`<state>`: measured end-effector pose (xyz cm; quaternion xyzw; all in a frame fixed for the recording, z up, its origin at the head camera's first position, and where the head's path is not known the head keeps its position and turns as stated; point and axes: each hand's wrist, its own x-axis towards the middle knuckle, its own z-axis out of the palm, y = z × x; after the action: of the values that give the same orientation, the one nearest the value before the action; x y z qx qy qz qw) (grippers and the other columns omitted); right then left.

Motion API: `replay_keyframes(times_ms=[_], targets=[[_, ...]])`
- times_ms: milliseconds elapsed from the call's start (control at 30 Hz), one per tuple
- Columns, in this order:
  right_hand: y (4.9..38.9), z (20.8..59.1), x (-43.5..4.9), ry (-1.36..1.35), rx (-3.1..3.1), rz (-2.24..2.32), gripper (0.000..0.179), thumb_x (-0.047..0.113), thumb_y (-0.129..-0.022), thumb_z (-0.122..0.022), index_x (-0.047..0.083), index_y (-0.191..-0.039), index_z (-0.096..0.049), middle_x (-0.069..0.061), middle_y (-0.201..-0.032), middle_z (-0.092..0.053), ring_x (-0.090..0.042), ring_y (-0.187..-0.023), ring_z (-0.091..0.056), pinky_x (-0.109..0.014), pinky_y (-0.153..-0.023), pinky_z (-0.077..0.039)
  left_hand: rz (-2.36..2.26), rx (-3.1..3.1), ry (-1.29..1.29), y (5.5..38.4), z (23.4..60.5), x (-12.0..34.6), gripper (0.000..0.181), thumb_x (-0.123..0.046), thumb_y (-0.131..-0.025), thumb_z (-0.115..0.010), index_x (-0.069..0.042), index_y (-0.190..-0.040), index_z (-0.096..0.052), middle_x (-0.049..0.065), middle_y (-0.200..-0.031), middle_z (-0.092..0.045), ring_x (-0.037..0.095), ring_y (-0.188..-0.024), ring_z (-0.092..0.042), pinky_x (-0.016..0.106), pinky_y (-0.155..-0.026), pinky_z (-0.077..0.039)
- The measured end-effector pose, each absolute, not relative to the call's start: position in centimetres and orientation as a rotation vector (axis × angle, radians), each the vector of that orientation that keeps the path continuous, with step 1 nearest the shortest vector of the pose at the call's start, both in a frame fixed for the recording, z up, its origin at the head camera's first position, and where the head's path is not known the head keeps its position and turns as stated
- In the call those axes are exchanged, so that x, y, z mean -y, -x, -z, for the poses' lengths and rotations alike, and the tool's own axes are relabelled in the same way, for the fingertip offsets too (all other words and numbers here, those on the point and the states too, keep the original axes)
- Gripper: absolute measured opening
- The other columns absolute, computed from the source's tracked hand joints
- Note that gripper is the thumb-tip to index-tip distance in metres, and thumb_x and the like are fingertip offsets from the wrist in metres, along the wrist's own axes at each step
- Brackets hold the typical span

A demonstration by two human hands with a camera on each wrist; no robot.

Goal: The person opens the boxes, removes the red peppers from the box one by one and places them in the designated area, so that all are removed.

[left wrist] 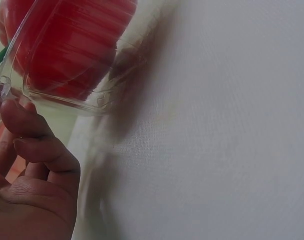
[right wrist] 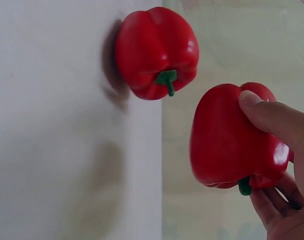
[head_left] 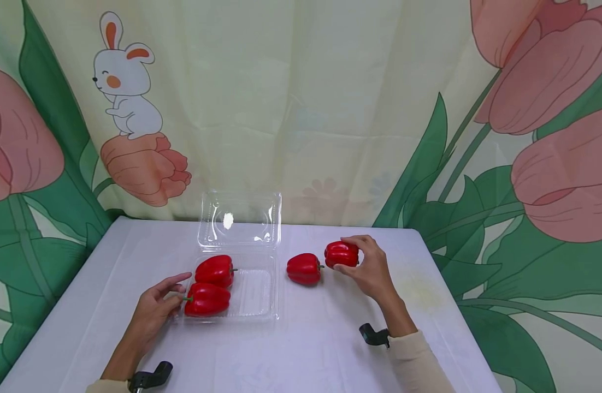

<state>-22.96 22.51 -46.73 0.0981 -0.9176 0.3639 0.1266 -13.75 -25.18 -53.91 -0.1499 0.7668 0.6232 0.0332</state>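
My right hand (head_left: 367, 267) grips a red bell pepper (head_left: 341, 254) between thumb and fingers, raised above the white table; its green stem shows in the right wrist view. Just left of it, another red bell pepper (head_left: 303, 269) lies on the table. Two more red peppers, a rear one (head_left: 214, 271) and a front one (head_left: 207, 299), lie in the left half of an opened clear plastic container (head_left: 254, 292). At that container's left side, my left hand (head_left: 158, 305) holds the rim, with bent fingertips (left wrist: 16, 112) on its edge in the left wrist view.
The container's clear lid (head_left: 239, 221) stands raised at the back, near the table's far edge. A white cloth covers the table (head_left: 301, 355). Behind it hangs a curtain (head_left: 340, 109) printed with tulips and a rabbit.
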Motion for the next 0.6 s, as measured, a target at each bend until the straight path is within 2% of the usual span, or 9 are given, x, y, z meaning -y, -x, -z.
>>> replay_keyframes(times_ms=[600], targets=[[24.5, 50.3, -24.5, -0.184, 2.770, -1.067, 0.075, 0.013, -0.073, -0.097, 0.015, -0.141, -0.066, -0.014, -0.141, -0.060, -0.037, -0.135, -0.057, -0.057, -0.099, -0.060, -1.907, -2.348, 0.487, 13.9, 54.1, 25.2, 0.061, -0.015, -0.098, -0.072, -0.016, -0.156, -0.053, -0.001, -0.118, -0.061, 0.017, -0.084, -0.063, 0.025, -0.074, -0.060]])
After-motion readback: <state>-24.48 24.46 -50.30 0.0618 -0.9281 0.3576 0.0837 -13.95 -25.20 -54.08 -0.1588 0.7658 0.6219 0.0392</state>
